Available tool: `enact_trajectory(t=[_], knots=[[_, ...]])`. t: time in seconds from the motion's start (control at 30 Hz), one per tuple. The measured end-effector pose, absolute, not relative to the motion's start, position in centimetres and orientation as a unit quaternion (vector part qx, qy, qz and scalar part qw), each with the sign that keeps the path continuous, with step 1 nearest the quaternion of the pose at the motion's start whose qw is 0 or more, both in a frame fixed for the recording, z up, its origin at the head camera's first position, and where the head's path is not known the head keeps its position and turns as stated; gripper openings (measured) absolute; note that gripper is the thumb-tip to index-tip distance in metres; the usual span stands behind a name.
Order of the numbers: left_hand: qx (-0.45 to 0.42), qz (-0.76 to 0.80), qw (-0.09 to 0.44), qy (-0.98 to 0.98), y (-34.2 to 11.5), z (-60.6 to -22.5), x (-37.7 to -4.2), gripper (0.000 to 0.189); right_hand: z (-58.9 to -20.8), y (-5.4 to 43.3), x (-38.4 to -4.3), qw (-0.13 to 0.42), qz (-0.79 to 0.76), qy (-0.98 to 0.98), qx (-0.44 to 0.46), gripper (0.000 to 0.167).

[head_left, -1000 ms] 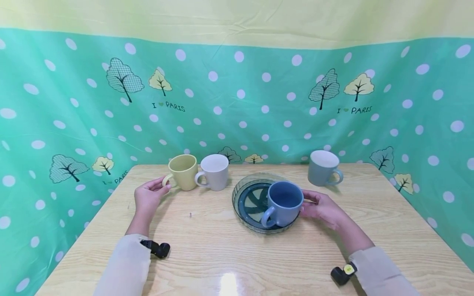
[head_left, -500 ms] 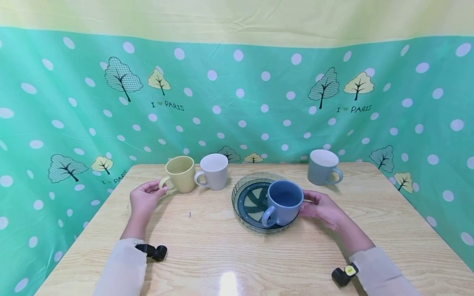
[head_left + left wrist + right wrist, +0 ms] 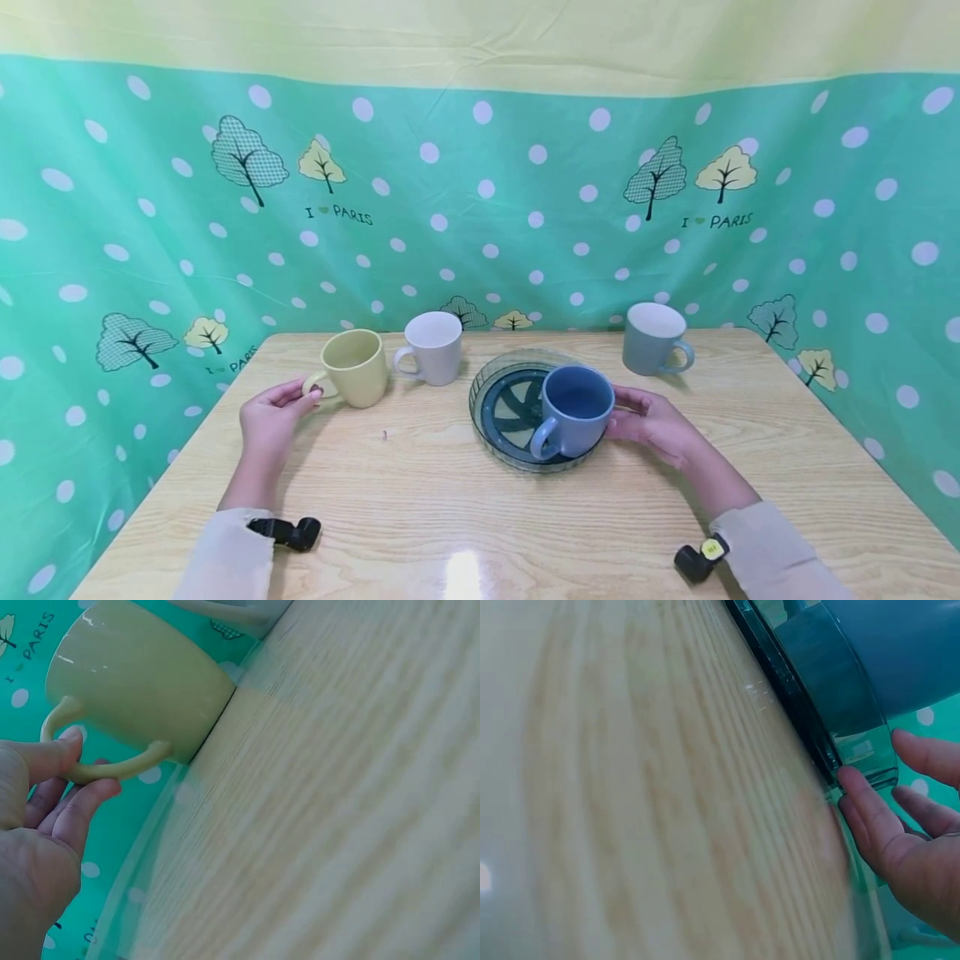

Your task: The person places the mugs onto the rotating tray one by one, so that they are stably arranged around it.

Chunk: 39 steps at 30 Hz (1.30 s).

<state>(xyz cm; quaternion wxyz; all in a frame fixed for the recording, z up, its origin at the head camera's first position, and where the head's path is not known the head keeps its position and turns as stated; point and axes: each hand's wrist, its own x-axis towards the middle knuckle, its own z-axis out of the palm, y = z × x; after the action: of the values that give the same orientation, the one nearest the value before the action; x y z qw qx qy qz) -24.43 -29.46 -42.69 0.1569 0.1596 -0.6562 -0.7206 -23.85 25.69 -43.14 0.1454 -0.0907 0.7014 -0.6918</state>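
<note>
With thumb and fingers, my left hand [image 3: 272, 421] pinches the handle of a pale yellow mug [image 3: 358, 371]. In the left wrist view the mug [image 3: 142, 675] is upright, its base at the tabletop. My right hand [image 3: 654, 427] lies against the right side of a round, clear greenish glass dish [image 3: 487, 433]. A blue mug [image 3: 579, 417] stands inside that dish, its handle toward the front left. In the right wrist view, loosely extended fingers [image 3: 874, 817] touch the dish's lower wall, and the blue mug [image 3: 907, 652] shows behind the glass.
A white mug [image 3: 435, 350] stands right of the yellow one, handle to the left. At the back right is a grey-green mug [image 3: 654, 342] with its handle to the right. A polka-dot curtain [image 3: 480, 183] hangs behind the wooden table [image 3: 420, 517].
My left hand has drawn the yellow mug to the left and nearer, widening the space between it and the white mug. The right hand, dish and blue mug have stayed in place.
</note>
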Motion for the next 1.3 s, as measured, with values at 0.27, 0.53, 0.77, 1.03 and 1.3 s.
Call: enact_trajectory(t=[0.27, 0.53, 0.77, 1.03, 1.3], knots=[[0.145, -0.728, 0.159, -0.651, -30.1, -42.8, -23.3, 0.033, -43.5, 26.0, -23.9, 0.154, -0.711, 0.681, -0.081, 0.076], [0.106, -0.759, 0.161, -0.622, -29.9, -41.9, -21.6, 0.028, -44.0, 26.1, -24.3, 0.155, -0.725, 0.665, -0.093, 0.069], [0.055, -0.766, 0.158, -0.62, -28.9, -41.0, -20.9, 0.023, -44.0, 26.3, -24.8, 0.145, -0.733, 0.659, -0.085, 0.06], [0.012, -0.769, 0.151, -0.621, -27.2, -40.4, -20.9, 0.021, -43.8, 26.4, -24.9, 0.144, -0.735, 0.657, -0.084, 0.053], [-0.012, -0.768, 0.148, -0.624, -26.1, -40.4, -20.9, 0.021, -44.1, 26.6, -25.0, 0.151, -0.739, 0.651, -0.082, 0.054]])
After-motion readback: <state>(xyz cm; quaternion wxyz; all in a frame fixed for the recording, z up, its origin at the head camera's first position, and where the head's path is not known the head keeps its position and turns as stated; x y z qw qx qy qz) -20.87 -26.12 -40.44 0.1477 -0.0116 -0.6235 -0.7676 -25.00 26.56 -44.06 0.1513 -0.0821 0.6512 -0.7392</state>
